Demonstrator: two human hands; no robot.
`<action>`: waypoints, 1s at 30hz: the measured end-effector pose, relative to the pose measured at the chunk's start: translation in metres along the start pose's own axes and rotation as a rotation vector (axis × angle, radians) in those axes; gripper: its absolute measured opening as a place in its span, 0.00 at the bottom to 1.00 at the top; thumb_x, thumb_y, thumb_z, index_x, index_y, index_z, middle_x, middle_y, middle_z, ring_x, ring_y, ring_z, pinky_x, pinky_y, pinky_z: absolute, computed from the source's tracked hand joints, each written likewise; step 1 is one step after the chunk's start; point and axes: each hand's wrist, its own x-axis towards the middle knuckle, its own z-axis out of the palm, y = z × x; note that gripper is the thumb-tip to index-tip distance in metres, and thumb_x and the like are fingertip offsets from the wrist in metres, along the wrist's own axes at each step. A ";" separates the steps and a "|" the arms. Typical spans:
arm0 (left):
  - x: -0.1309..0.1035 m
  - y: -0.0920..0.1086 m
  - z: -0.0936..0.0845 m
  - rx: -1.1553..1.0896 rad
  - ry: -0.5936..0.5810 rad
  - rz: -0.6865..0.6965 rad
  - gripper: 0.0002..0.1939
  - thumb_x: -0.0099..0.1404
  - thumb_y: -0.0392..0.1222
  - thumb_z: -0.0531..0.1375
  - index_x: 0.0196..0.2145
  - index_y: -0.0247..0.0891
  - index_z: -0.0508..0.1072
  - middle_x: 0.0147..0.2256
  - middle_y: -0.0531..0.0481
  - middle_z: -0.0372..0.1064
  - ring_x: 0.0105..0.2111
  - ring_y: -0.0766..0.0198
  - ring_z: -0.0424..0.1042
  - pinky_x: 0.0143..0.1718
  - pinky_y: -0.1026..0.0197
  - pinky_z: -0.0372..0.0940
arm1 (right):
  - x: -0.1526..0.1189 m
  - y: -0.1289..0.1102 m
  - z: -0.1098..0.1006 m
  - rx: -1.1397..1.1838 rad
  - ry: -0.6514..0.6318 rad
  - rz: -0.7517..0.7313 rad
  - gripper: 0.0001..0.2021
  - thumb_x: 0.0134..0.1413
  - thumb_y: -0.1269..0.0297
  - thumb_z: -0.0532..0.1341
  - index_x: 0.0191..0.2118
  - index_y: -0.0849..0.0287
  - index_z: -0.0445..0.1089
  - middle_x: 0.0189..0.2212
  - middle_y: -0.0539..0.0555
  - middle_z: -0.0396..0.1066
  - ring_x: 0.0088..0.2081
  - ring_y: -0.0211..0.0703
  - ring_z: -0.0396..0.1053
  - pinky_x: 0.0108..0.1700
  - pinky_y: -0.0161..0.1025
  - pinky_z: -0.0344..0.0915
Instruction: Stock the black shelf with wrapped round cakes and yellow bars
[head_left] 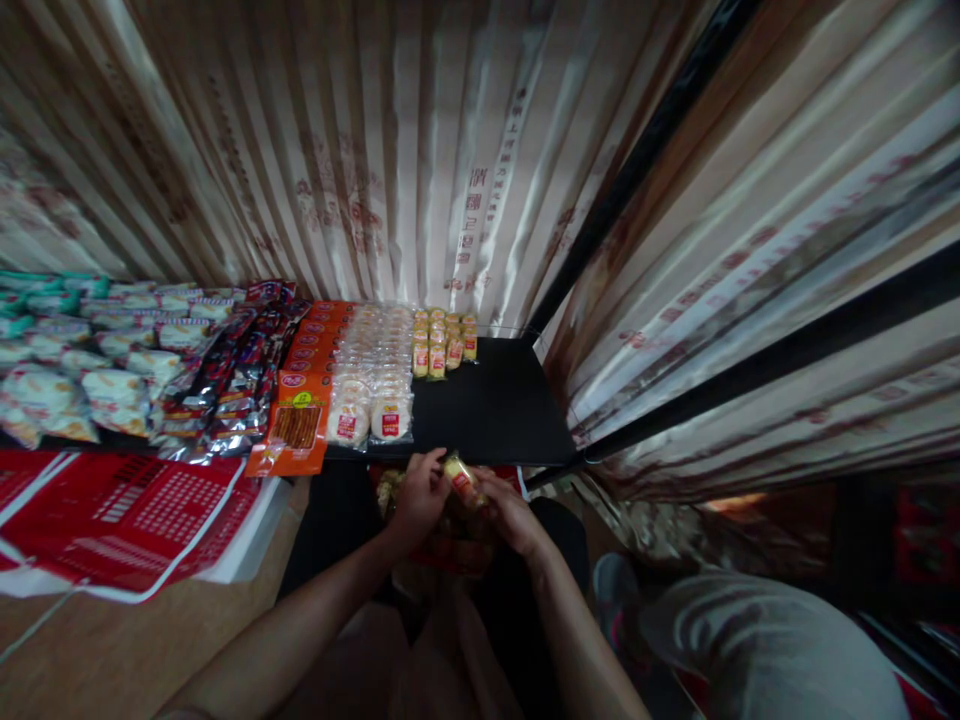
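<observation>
Held packet: one small yellow packet with a red label (461,480), above the red container, just in front of the worktop edge; its print was too small to read.
Right hand (504,508): grasped the packet's right end.
Left hand (421,492): fingers bent at its left end; cannot tell whether they gripped it.
Red container (454,553): one, open, below the hands, with yellowish packaged pieces inside, too dark to count.
Black worktop (491,405): one, carrying packaged food in rows.
Yellow packets (437,360): four columns at the right end, red labels.
Round white cracker packs (390,420): two columns, red labels.
Orange bags (300,425): one column, the nearest showing brown sticks through a window.
Dark foil bags (240,395), white bags (116,400): overlapping, uncountable.
Pleated curtain (427,160): brown Chinese characters, "上" legible.
</observation>
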 end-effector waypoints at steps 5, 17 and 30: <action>0.007 0.007 -0.005 0.045 -0.103 0.080 0.28 0.57 0.33 0.54 0.57 0.41 0.59 0.46 0.48 0.64 0.32 0.70 0.67 0.41 0.65 0.65 | 0.007 -0.026 -0.013 0.067 -0.096 0.077 0.22 0.39 0.57 0.62 0.43 0.60 0.71 0.30 0.52 0.74 0.28 0.38 0.68 0.27 0.32 0.59; 0.032 0.012 0.024 -0.382 -0.066 -0.200 0.11 0.61 0.35 0.52 0.42 0.35 0.65 0.36 0.49 0.72 0.31 0.68 0.70 0.32 0.67 0.66 | 0.038 -0.015 0.001 0.142 0.107 -0.123 0.24 0.35 0.50 0.67 0.39 0.58 0.67 0.34 0.53 0.73 0.34 0.40 0.71 0.35 0.35 0.65; 0.086 0.045 0.028 0.099 0.034 -0.090 0.23 0.62 0.34 0.50 0.55 0.33 0.61 0.53 0.41 0.62 0.54 0.61 0.61 0.55 0.63 0.56 | 0.101 -0.023 -0.011 -0.164 0.256 -0.334 0.16 0.46 0.55 0.58 0.41 0.57 0.65 0.36 0.56 0.74 0.38 0.44 0.72 0.44 0.41 0.68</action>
